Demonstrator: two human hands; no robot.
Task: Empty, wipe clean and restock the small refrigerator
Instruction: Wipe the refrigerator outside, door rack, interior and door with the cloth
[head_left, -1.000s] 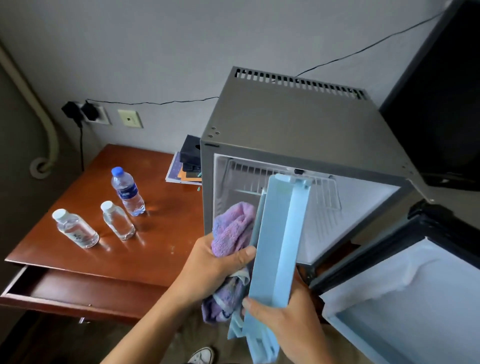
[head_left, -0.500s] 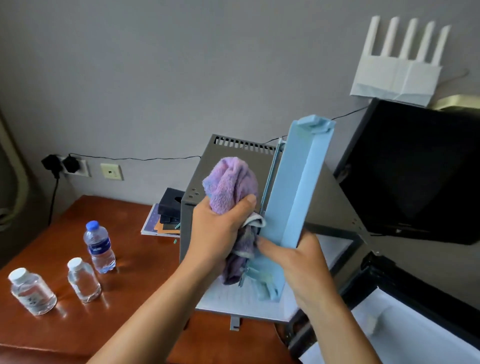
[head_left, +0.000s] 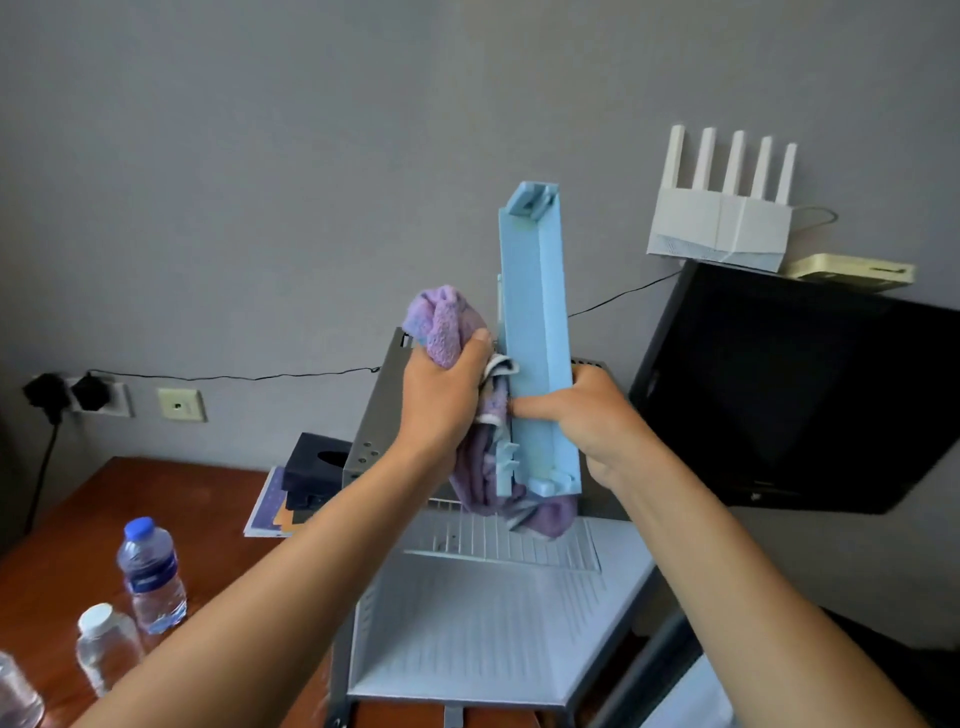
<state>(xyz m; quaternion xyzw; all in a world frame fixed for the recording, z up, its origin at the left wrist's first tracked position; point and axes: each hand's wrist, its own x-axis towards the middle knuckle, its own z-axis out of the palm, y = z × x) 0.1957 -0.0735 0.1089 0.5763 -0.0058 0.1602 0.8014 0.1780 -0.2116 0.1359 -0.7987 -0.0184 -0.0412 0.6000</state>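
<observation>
Gripping the pale blue door shelf (head_left: 537, 332) low on its length, the right hand (head_left: 582, 415) holds it upright above the open refrigerator (head_left: 467, 623). At its nine o'clock the left hand (head_left: 441, 400) clutches a soft purple cloth (head_left: 439, 322) against it. The shelf looks light, rigid, smooth plastic; a low, firm grip seems wise.

Both hands have raised the blue door shelf (head_left: 537, 332) and purple cloth (head_left: 441, 332) higher, shelf now upright.
</observation>
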